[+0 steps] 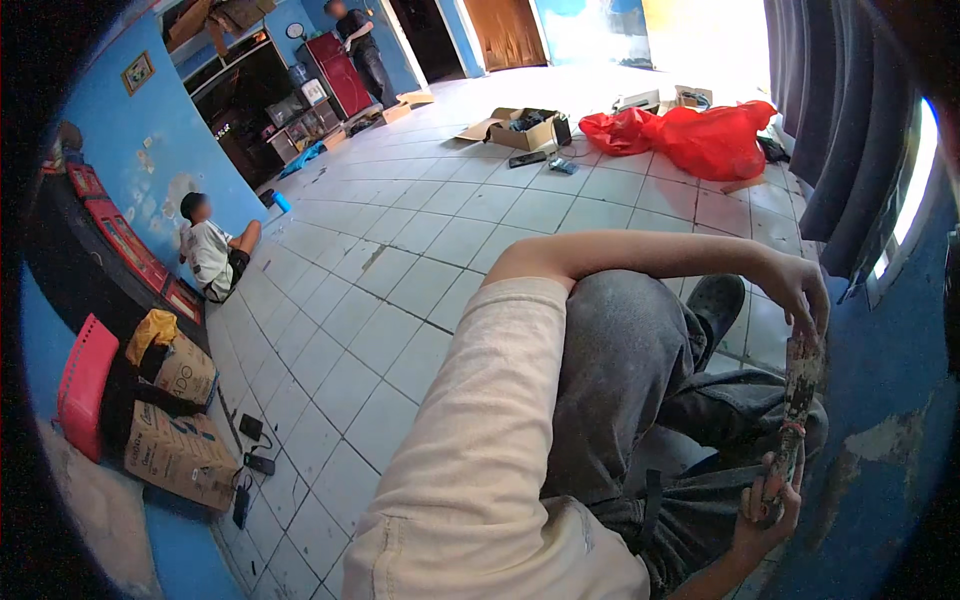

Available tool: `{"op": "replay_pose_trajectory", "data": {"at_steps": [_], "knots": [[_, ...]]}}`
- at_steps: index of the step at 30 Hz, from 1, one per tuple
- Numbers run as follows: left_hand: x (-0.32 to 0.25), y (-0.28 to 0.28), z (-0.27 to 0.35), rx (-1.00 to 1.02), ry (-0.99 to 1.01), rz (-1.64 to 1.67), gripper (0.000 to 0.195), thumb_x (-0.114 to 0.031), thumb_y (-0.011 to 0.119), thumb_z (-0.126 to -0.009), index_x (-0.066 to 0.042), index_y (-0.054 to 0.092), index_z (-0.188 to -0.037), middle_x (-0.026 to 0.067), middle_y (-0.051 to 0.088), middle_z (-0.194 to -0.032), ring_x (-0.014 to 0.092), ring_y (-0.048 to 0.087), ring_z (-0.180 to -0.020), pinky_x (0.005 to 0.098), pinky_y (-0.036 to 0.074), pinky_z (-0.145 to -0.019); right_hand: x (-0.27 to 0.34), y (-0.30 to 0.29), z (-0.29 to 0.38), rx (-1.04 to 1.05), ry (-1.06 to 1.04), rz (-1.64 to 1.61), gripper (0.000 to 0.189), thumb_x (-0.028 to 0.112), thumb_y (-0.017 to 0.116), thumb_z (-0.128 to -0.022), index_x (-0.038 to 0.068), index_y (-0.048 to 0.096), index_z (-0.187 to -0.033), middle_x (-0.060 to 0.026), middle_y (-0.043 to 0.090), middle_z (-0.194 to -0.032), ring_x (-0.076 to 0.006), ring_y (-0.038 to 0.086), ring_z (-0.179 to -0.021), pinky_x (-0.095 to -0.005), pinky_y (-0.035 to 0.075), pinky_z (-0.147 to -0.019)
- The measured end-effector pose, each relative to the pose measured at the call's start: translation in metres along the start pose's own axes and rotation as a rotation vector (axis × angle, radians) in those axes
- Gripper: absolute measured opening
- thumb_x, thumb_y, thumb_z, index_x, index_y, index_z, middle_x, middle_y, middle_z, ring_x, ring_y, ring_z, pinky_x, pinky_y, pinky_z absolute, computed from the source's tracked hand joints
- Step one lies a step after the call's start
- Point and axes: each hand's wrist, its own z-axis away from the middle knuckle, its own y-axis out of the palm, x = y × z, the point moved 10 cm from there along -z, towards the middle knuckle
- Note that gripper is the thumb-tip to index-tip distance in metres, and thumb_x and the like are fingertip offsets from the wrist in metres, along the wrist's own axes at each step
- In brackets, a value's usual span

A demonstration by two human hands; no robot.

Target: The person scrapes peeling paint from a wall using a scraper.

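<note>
My right hand (772,499), at the lower right, is closed around the lower end of a long, narrow, paint-crusted hand tool (799,394). The tool stands nearly upright in the view, close to the blue wall, with a pinkish band around its middle. Its exact kind cannot be told. Above it, my left hand (806,296) reaches over from a bent arm, its fingertips bent down onto the tool's upper end. My left elbow rests by my raised knee in grey trousers (607,360). A dark clog (716,307) shows beyond the knee.
Peeling blue wall (885,435) and dark curtains (832,135) flank the right. Ahead lie red plastic sheeting (709,142) and an open cardboard box (525,133). Cardboard boxes (180,457) and corded devices (259,463) are at left. One person sits by the left wall; another stands near a red fridge (337,73).
</note>
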Motion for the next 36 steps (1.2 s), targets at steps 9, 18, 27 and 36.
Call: {"op": "replay_pose_trajectory", "data": {"at_steps": [9, 18, 27, 36], "knots": [[0.016, 0.002, -0.003, 0.024, -0.103, 0.030, 0.026, -0.026, 0.064, -0.078, -0.005, 0.064, -0.093, 0.0076, 0.065, -0.083, 0.015, 0.063, -0.077, 0.0277, 0.050, -0.067, 0.002, -0.035, 0.001, -0.138, -0.048, -0.104, 0.031, 0.015, 0.044, -0.085, -0.003, 0.041, -0.110, -0.0197, 0.049, -0.102, -0.0079, 0.033, -0.037, -0.0227, 0.032, -0.033], [0.017, 0.002, -0.004, 0.020, -0.097, 0.071, 0.029, -0.029, 0.066, -0.076, -0.005, 0.065, -0.092, 0.0068, 0.064, -0.081, 0.015, 0.063, -0.075, 0.0267, 0.051, -0.065, 0.008, -0.044, 0.005, -0.308, -0.088, 0.263, 0.034, 0.020, 0.047, -0.079, -0.003, 0.040, -0.102, -0.0171, 0.053, -0.094, -0.0097, 0.042, -0.043, -0.0199, 0.039, -0.037], [0.015, -0.001, -0.004, 0.010, -0.077, -0.007, 0.030, -0.032, 0.068, -0.074, -0.006, 0.066, -0.089, 0.0066, 0.064, -0.080, 0.014, 0.060, -0.068, 0.0255, 0.050, -0.060, -0.004, -0.015, 0.000, 0.008, -0.007, -0.089, 0.033, 0.016, 0.044, -0.085, -0.006, 0.034, -0.108, -0.0181, 0.048, -0.093, -0.0078, 0.033, -0.033, -0.0223, 0.030, -0.028], [0.010, -0.003, -0.004, -0.004, -0.039, -0.072, 0.030, -0.031, 0.069, -0.072, -0.006, 0.067, -0.088, 0.0053, 0.063, -0.077, 0.013, 0.059, -0.066, 0.0244, 0.050, -0.059, -0.014, -0.014, 0.002, -0.036, 0.060, -0.113, 0.021, 0.016, 0.043, -0.085, -0.004, 0.042, -0.091, -0.0181, 0.050, -0.092, -0.0072, 0.031, -0.031, -0.0227, 0.029, -0.028]]}}
